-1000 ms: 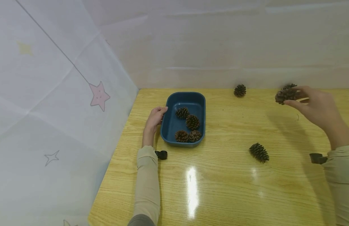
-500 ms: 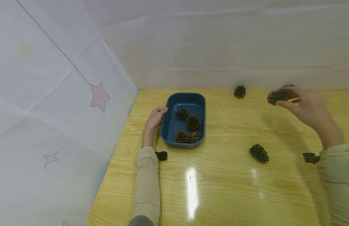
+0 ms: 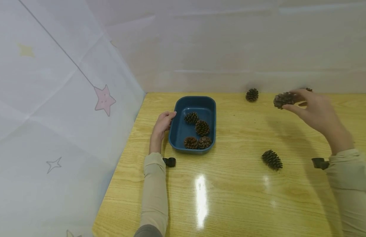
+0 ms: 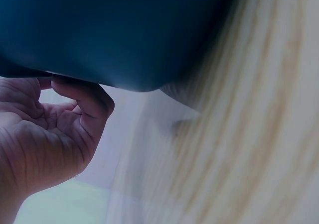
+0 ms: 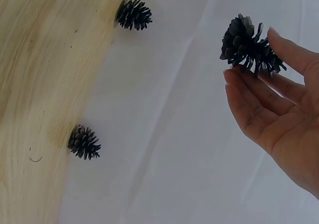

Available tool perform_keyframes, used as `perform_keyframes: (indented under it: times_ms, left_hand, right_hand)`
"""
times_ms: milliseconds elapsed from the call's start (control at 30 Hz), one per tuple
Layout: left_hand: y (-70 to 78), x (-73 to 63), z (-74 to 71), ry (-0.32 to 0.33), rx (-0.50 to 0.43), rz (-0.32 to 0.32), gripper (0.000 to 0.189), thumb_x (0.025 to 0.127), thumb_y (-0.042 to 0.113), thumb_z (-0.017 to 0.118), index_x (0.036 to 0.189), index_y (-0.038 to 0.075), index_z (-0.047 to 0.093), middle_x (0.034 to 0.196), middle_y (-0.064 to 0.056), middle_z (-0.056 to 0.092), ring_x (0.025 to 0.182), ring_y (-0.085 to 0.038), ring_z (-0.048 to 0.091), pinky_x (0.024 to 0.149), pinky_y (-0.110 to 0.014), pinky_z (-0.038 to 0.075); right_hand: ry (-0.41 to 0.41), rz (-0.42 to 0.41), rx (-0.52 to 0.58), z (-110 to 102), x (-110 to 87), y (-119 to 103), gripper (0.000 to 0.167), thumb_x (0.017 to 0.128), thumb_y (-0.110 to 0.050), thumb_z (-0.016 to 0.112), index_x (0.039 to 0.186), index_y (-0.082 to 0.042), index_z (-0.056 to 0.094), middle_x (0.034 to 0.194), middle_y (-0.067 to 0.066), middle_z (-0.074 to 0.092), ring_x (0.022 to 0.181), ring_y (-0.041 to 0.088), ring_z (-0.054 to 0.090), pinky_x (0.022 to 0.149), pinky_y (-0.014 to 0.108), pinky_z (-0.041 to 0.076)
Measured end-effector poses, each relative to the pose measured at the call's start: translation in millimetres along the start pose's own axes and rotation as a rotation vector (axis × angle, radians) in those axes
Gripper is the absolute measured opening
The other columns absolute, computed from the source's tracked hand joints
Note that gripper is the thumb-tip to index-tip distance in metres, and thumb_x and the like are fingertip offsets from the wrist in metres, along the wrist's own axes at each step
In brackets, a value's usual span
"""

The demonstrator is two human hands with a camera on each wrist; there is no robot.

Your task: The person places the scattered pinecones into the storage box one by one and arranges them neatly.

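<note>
My left hand (image 3: 163, 123) grips the left side of a dark blue rectangular tub (image 3: 177, 140), thumb at the rim. In the left wrist view, curled fingers (image 4: 84, 102) of that hand lie against the tub's wall (image 4: 114, 40). Several brown pine cones, one of them a rounded pine cone (image 3: 202, 128), lie inside the tub. My right hand (image 3: 317, 110) holds another pine cone (image 3: 284, 99) above the table, between thumb and fingertips. The right wrist view shows this held pine cone (image 5: 244, 45) with its scales spread, against the white backdrop.
On the wooden table (image 3: 230, 187) a pine cone (image 3: 272, 160) lies right of centre. A second pine cone (image 3: 252, 94) sits at the back edge, and a third pine cone (image 3: 309, 89) is mostly hidden behind the right hand. White sheets (image 3: 230, 46) rise behind and at left.
My right hand has moved left with the pine cone in its grasp, still raised over the table. The left hand and tub stay in place.
</note>
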State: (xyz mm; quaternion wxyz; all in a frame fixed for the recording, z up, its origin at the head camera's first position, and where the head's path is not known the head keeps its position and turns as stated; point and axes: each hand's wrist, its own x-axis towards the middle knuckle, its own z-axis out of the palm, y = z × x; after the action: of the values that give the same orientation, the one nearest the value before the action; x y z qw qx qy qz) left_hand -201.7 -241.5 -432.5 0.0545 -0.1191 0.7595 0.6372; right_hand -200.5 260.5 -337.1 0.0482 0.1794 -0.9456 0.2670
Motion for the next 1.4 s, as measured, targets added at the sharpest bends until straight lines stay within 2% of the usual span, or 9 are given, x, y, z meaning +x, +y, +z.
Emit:
perform_keyframes:
  times_ms: [200, 433, 633, 933, 1133, 1400]
  left_hand:
    - [0.6, 0.3, -0.7, -0.002, 0.008, -0.007, 0.042, 0.107, 0.035, 0.059, 0.118, -0.005, 0.063, 0.081, -0.004, 0.058, 0.066, -0.012, 0.055, 0.059, -0.026, 0.047]
    - [2.4, -0.6, -0.4, -0.004, 0.003, -0.002, 0.041, 0.107, 0.034, 0.059, 0.113, -0.006, 0.063, 0.078, -0.003, 0.055, 0.064, -0.012, 0.052, 0.059, -0.026, 0.046]
    - [2.5, -0.1, 0.1, -0.004, 0.006, -0.003, 0.042, 0.107, 0.033, 0.059, 0.115, -0.007, 0.063, 0.079, -0.002, 0.054, 0.064, -0.012, 0.052, 0.06, -0.026, 0.047]
    - [2.0, -0.1, -1.7, 0.01, -0.008, -0.008, 0.041, 0.107, 0.033, 0.059, 0.118, -0.006, 0.063, 0.084, -0.005, 0.058, 0.068, -0.013, 0.056, 0.06, -0.026, 0.048]
    - [1.8, -0.7, -1.0, 0.0, -0.005, 0.0, 0.042, 0.107, 0.033, 0.06, 0.116, -0.007, 0.063, 0.08, -0.003, 0.057, 0.066, -0.013, 0.055, 0.059, -0.026, 0.047]
    - [1.3, -1.8, -0.4, -0.006, -0.01, -0.001, 0.041, 0.107, 0.033, 0.059, 0.118, -0.007, 0.064, 0.077, 0.0, 0.056, 0.064, -0.011, 0.054, 0.06, -0.025, 0.047]
  right_hand:
    - [0.005, -0.014, -0.011, 1.8, 1.7, -5.2, 0.057, 0.104, -0.028, 0.068, 0.146, 0.005, 0.048, 0.123, 0.037, 0.061, 0.102, 0.058, 0.062, 0.083, 0.067, 0.049]
    - [0.008, -0.025, -0.008, 4.1, 2.0, -9.4, 0.058, 0.104, -0.029, 0.068, 0.148, 0.003, 0.048, 0.125, 0.037, 0.06, 0.103, 0.058, 0.062, 0.083, 0.067, 0.049]
    - [0.014, -0.043, 0.013, 6.5, 2.0, -14.4, 0.058, 0.103, -0.028, 0.069, 0.147, 0.003, 0.049, 0.125, 0.037, 0.061, 0.102, 0.056, 0.063, 0.083, 0.066, 0.05]
    - [0.012, -0.062, 0.027, 7.5, 10.2, -26.4, 0.059, 0.103, -0.03, 0.069, 0.148, 0.004, 0.049, 0.126, 0.036, 0.061, 0.108, 0.053, 0.061, 0.087, 0.065, 0.049]
    - [-0.014, -0.042, 0.037, 10.7, 11.0, -31.6, 0.06, 0.103, -0.033, 0.068, 0.149, 0.0, 0.048, 0.126, 0.035, 0.061, 0.107, 0.055, 0.061, 0.085, 0.067, 0.049]
    - [-0.016, -0.059, 0.046, 16.3, 11.8, -37.1, 0.061, 0.103, -0.035, 0.068, 0.15, -0.001, 0.049, 0.127, 0.034, 0.061, 0.109, 0.053, 0.061, 0.087, 0.066, 0.048]
